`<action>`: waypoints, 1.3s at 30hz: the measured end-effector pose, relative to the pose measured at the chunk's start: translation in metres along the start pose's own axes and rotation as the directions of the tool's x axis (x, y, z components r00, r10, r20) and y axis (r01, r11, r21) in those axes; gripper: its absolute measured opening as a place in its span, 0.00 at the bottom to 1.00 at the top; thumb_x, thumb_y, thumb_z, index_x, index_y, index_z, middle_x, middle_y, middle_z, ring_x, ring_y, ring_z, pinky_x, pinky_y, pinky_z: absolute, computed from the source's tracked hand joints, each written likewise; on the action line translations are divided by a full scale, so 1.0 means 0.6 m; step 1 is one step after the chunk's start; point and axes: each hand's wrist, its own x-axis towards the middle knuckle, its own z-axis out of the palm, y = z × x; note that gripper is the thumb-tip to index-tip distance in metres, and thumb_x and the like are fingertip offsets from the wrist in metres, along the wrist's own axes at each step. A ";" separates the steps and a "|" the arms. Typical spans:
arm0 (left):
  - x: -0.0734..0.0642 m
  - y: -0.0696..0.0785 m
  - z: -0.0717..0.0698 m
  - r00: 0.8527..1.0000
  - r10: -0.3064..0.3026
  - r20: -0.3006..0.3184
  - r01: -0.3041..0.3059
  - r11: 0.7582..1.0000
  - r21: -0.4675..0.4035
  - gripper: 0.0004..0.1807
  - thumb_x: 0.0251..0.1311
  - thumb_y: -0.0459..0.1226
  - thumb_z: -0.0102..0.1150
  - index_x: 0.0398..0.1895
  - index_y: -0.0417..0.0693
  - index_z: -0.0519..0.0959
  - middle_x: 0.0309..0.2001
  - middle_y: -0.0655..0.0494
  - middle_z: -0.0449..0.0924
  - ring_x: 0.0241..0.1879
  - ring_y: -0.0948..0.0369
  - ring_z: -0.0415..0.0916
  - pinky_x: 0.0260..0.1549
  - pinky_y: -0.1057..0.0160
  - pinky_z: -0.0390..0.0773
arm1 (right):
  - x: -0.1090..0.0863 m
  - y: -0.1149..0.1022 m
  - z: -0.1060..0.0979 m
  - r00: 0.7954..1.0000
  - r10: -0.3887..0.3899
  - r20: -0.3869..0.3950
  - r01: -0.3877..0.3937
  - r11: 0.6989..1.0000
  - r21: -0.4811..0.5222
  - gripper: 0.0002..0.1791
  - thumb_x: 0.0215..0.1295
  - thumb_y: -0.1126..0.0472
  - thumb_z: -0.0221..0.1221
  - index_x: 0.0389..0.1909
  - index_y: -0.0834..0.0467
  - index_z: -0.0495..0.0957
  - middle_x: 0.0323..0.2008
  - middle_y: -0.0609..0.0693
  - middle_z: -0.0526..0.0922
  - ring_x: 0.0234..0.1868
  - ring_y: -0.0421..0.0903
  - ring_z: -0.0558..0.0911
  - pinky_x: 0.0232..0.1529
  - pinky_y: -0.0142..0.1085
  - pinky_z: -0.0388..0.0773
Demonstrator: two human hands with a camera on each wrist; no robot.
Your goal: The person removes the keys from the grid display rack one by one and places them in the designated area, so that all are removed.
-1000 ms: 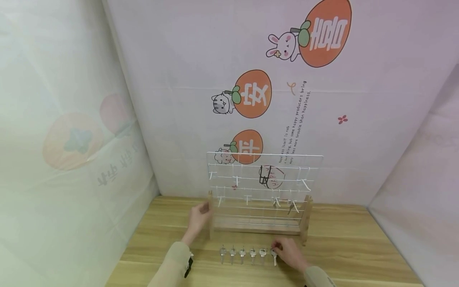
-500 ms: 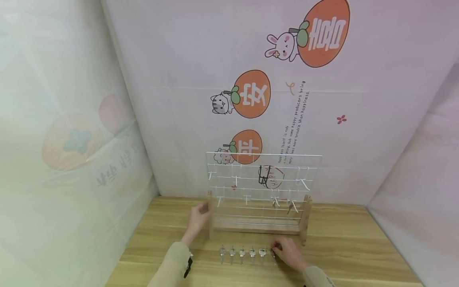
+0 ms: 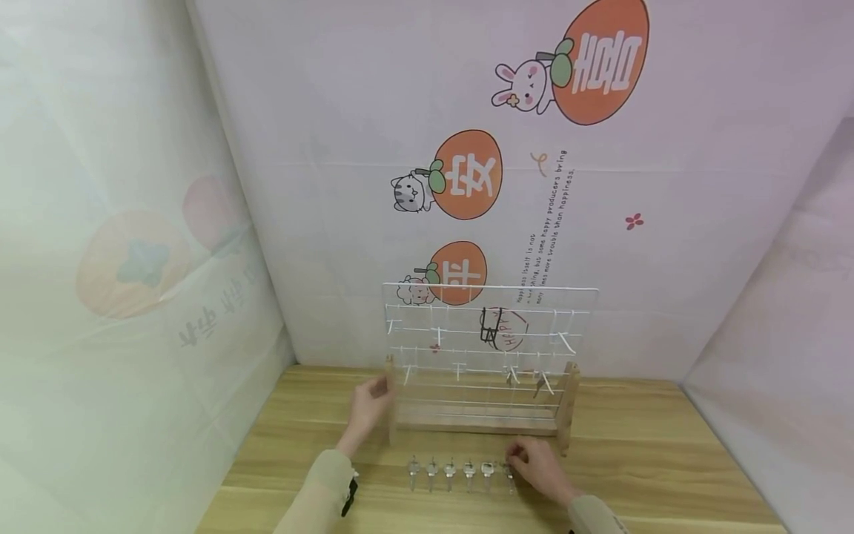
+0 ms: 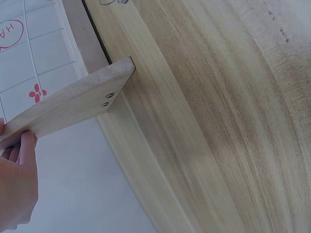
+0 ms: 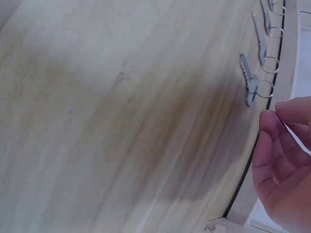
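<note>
My left hand (image 3: 369, 409) grips the left wooden upright (image 4: 77, 94) of a white wire display rack (image 3: 490, 351), its thumb and fingers on opposite sides of the board. In front of the rack, my right hand (image 3: 539, 467) has thumb and fingertips pinched at the ring end of the rightmost key (image 5: 250, 82). That key tilts over the tabletop; the exact contact with its ring is hard to make out. Several more silver keys (image 3: 450, 470) with rings lie in a row to its left. Two keys (image 3: 540, 384) hang from lower hooks at the rack's right.
White hooks (image 3: 565, 343) project from the wire grid. A black wire piece (image 3: 491, 326) shows at the grid's middle. The wooden base bar (image 3: 474, 421) runs behind the keys on the wood-grain table (image 3: 640, 445). Printed cloth (image 3: 347, 222) encloses the back and sides.
The rightmost key has turned from lying flat and bright to a darker, tilted pose under my right fingers. My left hand stays on the upright.
</note>
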 end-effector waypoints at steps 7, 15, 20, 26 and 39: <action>-0.002 0.000 -0.001 1.000 0.001 -0.002 -0.001 1.000 0.002 0.24 0.63 0.34 0.62 0.60 0.30 0.74 0.58 0.31 0.78 0.59 0.39 0.78 0.60 0.45 0.79 | 0.002 -0.015 -0.015 0.999 0.032 -0.014 -0.031 0.998 0.053 0.05 0.59 0.68 0.65 0.37 0.61 0.81 0.33 0.49 0.85 0.27 0.31 0.77 0.27 0.23 0.77; -0.004 0.001 -0.001 1.000 0.015 -0.009 -0.015 1.000 0.001 0.24 0.63 0.34 0.63 0.59 0.29 0.74 0.57 0.31 0.79 0.57 0.39 0.78 0.59 0.46 0.81 | 0.013 -0.035 -0.029 0.987 0.042 -0.158 -0.032 0.997 0.065 0.08 0.56 0.74 0.65 0.35 0.60 0.81 0.33 0.52 0.87 0.27 0.31 0.77 0.27 0.24 0.78; -0.003 -0.001 0.000 1.000 0.020 -0.014 -0.020 1.000 -0.005 0.23 0.62 0.33 0.63 0.57 0.28 0.75 0.55 0.30 0.80 0.56 0.39 0.79 0.58 0.47 0.82 | 0.025 -0.052 -0.045 0.970 0.109 -0.217 -0.090 0.991 0.095 0.08 0.58 0.72 0.64 0.37 0.60 0.82 0.36 0.52 0.88 0.26 0.31 0.77 0.27 0.23 0.78; -0.003 -0.001 0.000 0.999 0.027 -0.019 -0.027 1.000 -0.005 0.22 0.61 0.32 0.63 0.56 0.28 0.76 0.54 0.29 0.80 0.55 0.39 0.80 0.57 0.46 0.82 | 0.038 -0.069 -0.063 0.947 0.116 -0.298 -0.087 0.990 0.108 0.09 0.61 0.69 0.64 0.43 0.62 0.82 0.39 0.55 0.88 0.24 0.31 0.75 0.22 0.24 0.76; -0.002 0.001 0.000 0.999 0.034 -0.014 -0.034 0.999 -0.010 0.23 0.61 0.31 0.63 0.57 0.26 0.75 0.55 0.28 0.79 0.56 0.38 0.79 0.57 0.45 0.82 | 0.060 -0.102 -0.086 0.894 0.122 -0.432 -0.051 0.984 0.172 0.18 0.62 0.69 0.62 0.54 0.63 0.75 0.43 0.57 0.83 0.23 0.30 0.73 0.21 0.26 0.76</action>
